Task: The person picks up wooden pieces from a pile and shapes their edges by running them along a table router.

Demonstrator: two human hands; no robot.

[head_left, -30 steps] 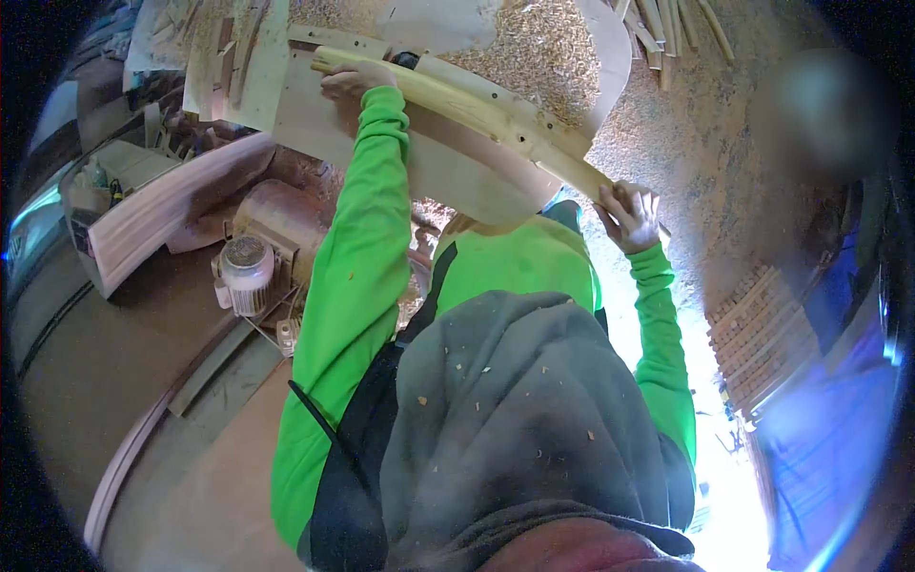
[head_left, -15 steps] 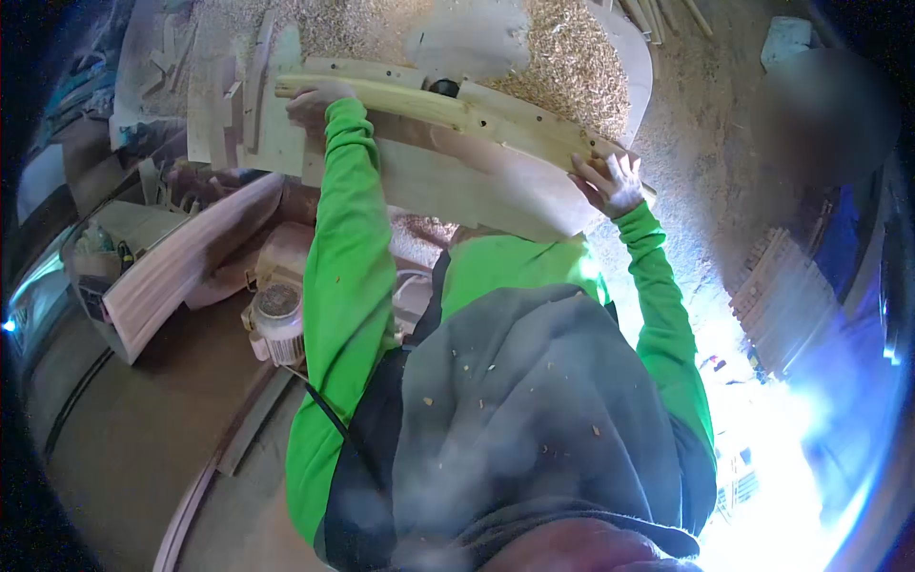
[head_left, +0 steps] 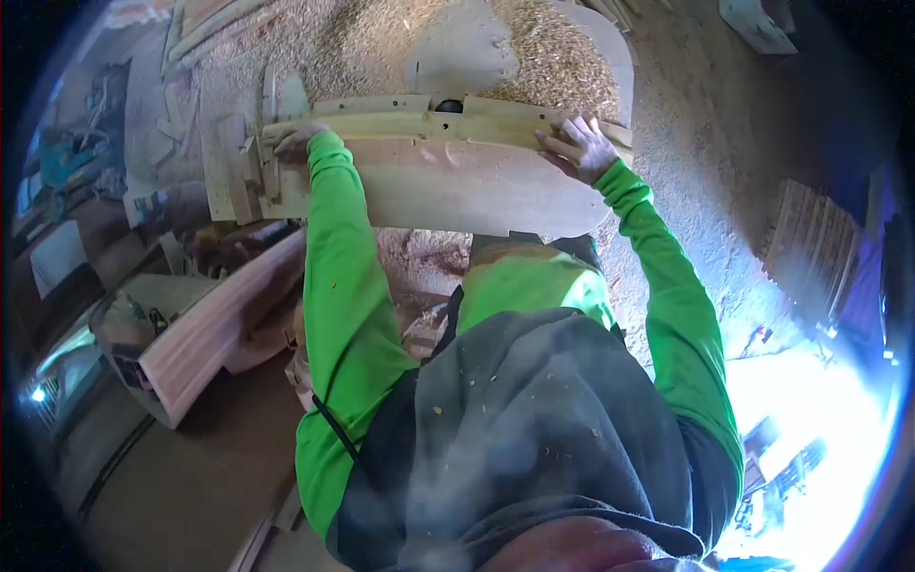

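Observation:
A long, slightly curved wooden strip (head_left: 381, 126) lies across the machine table (head_left: 534, 205). My left hand (head_left: 300, 140) is closed over its left end, the fingertips partly hidden. Toward the right end, my right hand (head_left: 583, 151) holds the strip with thumb and fingers somewhat apart. Behind the middle of the strip, a dark round cutter head (head_left: 449, 106) shows in a gap between boards fixed with dark screws. A pale board with a curved outline lies in front of the strip.
Wood shavings (head_left: 562, 67) pile up behind the strip. Offcuts (head_left: 229, 157) lie at the left. A large pale plank (head_left: 224, 324) slants at the lower left, near a grey machine. Stacked boards (head_left: 810, 238) stand at the right, and bright light floods the lower right.
The strip now lies more level across the view, its right end higher in the picture. My right hand has shifted left and up, and my left hand sits slightly lower. The camera view has turned.

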